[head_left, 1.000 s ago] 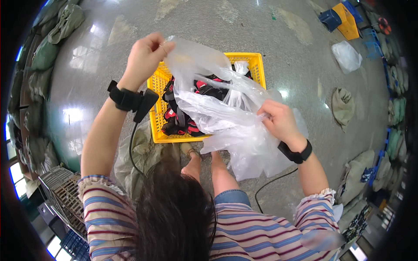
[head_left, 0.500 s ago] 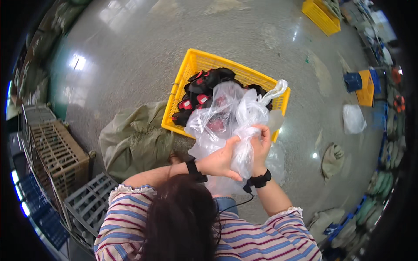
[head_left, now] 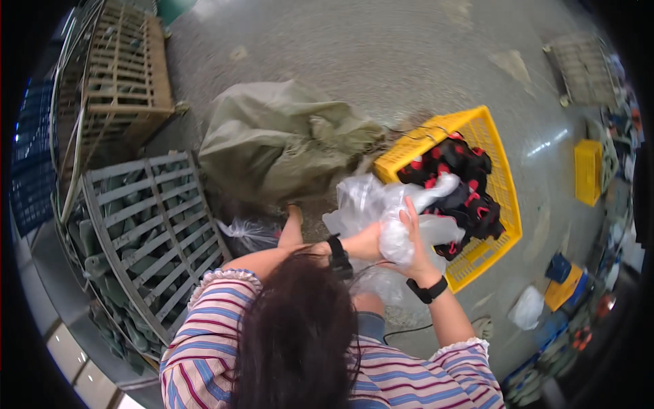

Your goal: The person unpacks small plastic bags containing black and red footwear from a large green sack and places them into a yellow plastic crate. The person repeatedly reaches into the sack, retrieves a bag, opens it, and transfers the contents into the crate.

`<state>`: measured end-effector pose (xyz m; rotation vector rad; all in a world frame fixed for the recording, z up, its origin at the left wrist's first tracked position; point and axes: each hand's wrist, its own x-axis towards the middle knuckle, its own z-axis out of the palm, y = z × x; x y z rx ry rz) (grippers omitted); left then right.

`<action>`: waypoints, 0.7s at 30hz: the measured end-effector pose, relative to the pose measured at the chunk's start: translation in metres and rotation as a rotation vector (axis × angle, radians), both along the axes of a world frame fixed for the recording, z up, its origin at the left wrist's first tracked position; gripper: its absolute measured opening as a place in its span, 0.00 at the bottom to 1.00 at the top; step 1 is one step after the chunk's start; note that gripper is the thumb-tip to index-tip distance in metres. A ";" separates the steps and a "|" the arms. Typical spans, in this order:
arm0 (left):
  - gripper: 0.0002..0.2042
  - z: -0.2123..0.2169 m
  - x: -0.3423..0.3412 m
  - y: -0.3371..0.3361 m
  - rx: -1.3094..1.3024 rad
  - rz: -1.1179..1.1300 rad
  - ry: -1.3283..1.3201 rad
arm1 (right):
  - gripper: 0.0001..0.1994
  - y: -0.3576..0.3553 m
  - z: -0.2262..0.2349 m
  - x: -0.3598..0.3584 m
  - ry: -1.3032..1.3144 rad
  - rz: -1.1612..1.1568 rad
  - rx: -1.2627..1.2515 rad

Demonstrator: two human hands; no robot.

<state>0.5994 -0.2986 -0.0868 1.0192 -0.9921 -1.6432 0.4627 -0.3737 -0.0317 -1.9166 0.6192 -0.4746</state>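
A bunched clear plastic bag (head_left: 397, 238) is squeezed between my two hands in front of my body. My left hand (head_left: 366, 241) grips its left side, while my right hand (head_left: 420, 258) presses the other side with its fingers pointing up along the plastic. Loose folds of clear plastic (head_left: 361, 201) spread to the left of the bundle, and one end reaches over the near side of a yellow crate (head_left: 503, 174). Inside that crate lies a pile of black and red items (head_left: 470, 178), whose kind I cannot make out.
Left of the crate slumps a large olive sack (head_left: 272, 136). A grey slatted rack (head_left: 146, 232) and a brown slatted cart (head_left: 129, 68) stand at my left. A tied clear bag (head_left: 251, 234) lies by my foot. Farther right are another yellow crate (head_left: 587, 170) and a white bag (head_left: 526, 307).
The view has swung left, so the crate now appears farther right and the sack more central. My hands still hold the plastic bag, now bunched more compactly, with my right fingers straighter.
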 end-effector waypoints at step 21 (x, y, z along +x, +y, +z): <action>0.11 -0.396 0.226 0.136 0.465 -0.541 -1.361 | 0.09 0.052 -0.272 0.100 1.063 0.424 -0.152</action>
